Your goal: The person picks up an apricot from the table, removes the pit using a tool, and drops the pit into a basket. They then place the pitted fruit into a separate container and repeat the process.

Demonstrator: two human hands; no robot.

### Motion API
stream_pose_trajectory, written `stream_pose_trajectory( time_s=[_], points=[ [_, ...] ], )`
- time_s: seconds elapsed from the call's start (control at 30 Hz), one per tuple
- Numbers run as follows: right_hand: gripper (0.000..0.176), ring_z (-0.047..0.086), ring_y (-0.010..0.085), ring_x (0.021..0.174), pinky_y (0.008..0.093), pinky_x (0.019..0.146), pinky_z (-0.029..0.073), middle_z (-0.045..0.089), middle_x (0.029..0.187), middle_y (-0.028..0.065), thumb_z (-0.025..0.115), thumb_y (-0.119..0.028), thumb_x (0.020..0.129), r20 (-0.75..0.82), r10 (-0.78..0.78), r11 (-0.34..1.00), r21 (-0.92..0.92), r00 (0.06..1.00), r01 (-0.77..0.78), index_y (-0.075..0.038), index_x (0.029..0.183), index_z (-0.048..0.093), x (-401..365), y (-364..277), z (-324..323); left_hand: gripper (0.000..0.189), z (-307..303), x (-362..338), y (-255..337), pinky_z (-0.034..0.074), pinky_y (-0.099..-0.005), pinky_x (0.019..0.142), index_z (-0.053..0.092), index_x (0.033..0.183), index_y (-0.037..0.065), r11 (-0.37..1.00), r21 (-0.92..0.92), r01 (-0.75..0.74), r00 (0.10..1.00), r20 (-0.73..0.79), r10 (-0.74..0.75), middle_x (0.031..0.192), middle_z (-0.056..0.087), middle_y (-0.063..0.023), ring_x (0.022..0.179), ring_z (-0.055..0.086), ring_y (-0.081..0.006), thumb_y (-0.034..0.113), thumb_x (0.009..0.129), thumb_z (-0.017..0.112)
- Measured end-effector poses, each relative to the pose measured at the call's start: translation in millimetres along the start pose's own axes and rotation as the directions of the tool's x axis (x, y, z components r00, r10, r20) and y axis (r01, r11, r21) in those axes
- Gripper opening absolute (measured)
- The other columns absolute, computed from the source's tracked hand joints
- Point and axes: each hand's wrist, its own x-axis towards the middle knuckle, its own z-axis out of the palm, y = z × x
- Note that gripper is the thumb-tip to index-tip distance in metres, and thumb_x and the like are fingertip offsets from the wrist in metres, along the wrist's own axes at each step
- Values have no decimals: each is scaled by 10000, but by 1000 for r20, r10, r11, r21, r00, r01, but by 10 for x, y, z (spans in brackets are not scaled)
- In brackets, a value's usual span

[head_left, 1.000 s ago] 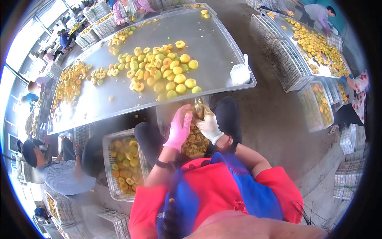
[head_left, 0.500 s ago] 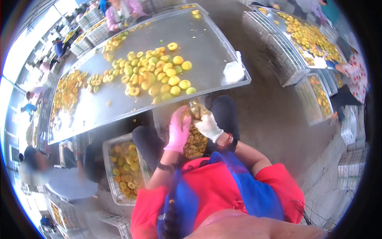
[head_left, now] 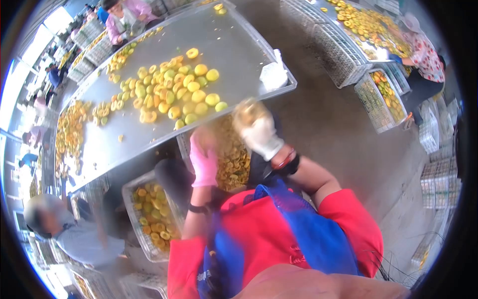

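My left hand, in a pink glove, is over the left side of a crate between my knees; its fingertips are smeared by motion. To the right, my right hand wears a white glove stained brown at the fingers. Those fingers look curled, but blur hides what is in them. Below and between both hands, the crate holds cut yellow-brown fruit pieces. Just beyond my hands, whole and halved yellow-green fruit, resembling peaches, is heaped near the edge of the metal table.
A crate of fruit stands by my left leg. A white bag sits at the table's right corner. One person is at the left, another across the table. Stacked crates and a second fruit table stand right.
My hands have moved apart: the right went up and stands farther right of the left. The view has shifted, so table and fruit appear farther left and higher.
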Motion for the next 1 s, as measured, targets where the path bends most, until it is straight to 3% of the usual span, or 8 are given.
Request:
stream_pose_trajectory(
  time_s=[0.07,0.17,0.33,0.43,0.57,0.67,0.77,1.0],
  points=[
    [218,594,130,709,262,665,532,579,799,-15,627,48,870,-86,244,879,441,966,-183,-92,1027,569,473,-109,-363,339,-103,21,-57,529,-263,739,506,1306,43,982,-184,48,996,-68,-62,1127,636,-116,899,641,-152,243,1033,532],
    [119,503,77,478,211,419,385,551,652,3,574,-188,984,-200,172,887,457,965,-64,-69,991,576,1153,-312,-850,363,-212,5,-173,556,-297,693,524,1257,51,924,-354,147,972,-120,-201,1078,648,-129,838,651,-183,348,1057,465],
    [188,518,106,449,221,405,405,614,711,22,588,-265,991,457,375,747,366,807,-555,-79,1015,580,989,-468,-366,419,-257,24,-331,576,-331,703,527,1225,50,841,-481,249,954,-28,-299,1076,653,-155,856,665,-224,424,1040,483],
    [304,466,53,507,196,564,417,685,758,52,578,-354,1008,552,326,654,454,767,-605,-50,1002,584,857,-708,-117,447,-291,0,-256,509,-256,614,530,1238,72,843,-438,312,939,8,-343,1081,682,-126,810,690,-196,465,1037,459],
    [365,439,36,548,192,482,341,737,789,90,535,-437,1023,696,123,786,367,707,-498,-82,1018,619,894,-697,-23,456,-323,-7,36,367,-191,504,543,1243,104,854,-362,375,917,9,-399,1073,715,-75,715,702,-162,491,1042,407],
    [365,533,71,612,200,493,402,739,867,121,558,-413,1011,734,60,487,570,676,-662,-53,1041,613,738,-1064,55,425,-363,-46,1,406,-214,510,543,1246,105,802,-426,419,899,72,-431,1100,699,-91,768,701,-167,459,1042,429],
    [326,692,175,720,256,574,561,728,971,188,596,-300,999,720,-135,158,693,680,-703,5,1113,590,564,-1379,174,423,-418,-66,-339,448,-245,574,546,1256,96,994,-31,101,995,-17,-101,1123,680,-105,826,689,-185,443,1029,460],
    [254,718,227,732,312,620,604,718,898,193,580,-225,993,603,-403,-221,666,689,-712,27,1013,612,329,-2056,401,424,-434,-31,6,484,-294,701,555,1260,65,706,-568,423,866,25,-499,1157,648,-133,907,661,-211,403,1011,497]
  ],
)
